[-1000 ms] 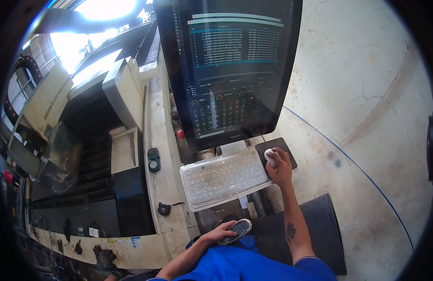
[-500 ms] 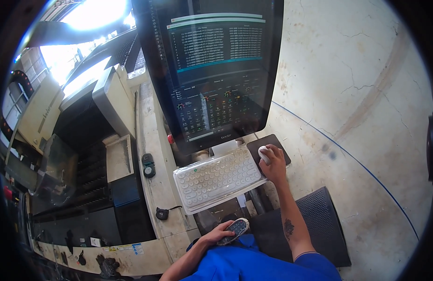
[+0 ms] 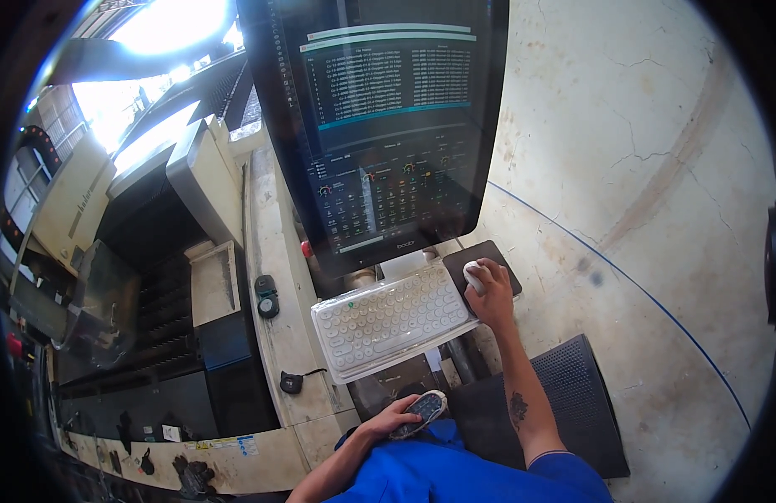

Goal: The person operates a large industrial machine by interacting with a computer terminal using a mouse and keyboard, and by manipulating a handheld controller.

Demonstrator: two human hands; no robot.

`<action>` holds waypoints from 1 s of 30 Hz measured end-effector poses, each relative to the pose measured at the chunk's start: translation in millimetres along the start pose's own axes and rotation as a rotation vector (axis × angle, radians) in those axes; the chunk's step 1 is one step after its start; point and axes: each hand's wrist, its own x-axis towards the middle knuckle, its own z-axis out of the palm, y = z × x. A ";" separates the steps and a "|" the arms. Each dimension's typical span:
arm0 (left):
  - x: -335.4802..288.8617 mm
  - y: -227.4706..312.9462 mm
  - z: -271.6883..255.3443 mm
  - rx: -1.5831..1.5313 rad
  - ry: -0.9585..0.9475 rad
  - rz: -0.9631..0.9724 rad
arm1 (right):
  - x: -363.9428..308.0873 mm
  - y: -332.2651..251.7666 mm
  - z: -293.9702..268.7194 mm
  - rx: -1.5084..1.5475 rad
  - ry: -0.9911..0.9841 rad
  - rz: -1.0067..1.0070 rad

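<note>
My right hand (image 3: 493,295) rests curled over a white computer mouse (image 3: 472,274), which sits on a dark mouse pad (image 3: 498,258). Close to my lap, my left hand (image 3: 398,417) is wrapped round a dark handheld remote control (image 3: 427,406) with many buttons and a pale edge. To the left of the mouse pad lies a white keyboard (image 3: 396,318) with round keys under a clear cover. Above it stands a large dark monitor (image 3: 388,193), lit with a list window and a panel of dials and icons.
On the machine ledge (image 3: 308,411) at left lie a tape measure (image 3: 290,382) and a dark teal device (image 3: 266,297). Dark gloves (image 3: 192,476) lie further along. A blue cable (image 3: 627,272) crosses the floor at right, beyond a black perforated panel (image 3: 579,402).
</note>
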 end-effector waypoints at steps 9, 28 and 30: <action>1.7 -4.9 -3.6 0.022 0.008 -0.022 | 1.2 -3.2 -1.6 -0.014 -0.010 0.007; 2.0 -4.5 -3.3 0.015 0.003 0.016 | 3.1 -4.2 -2.5 0.003 -0.014 -0.045; 2.5 -5.3 -3.7 0.007 0.005 0.019 | 2.5 -3.0 -2.3 0.007 -0.011 -0.046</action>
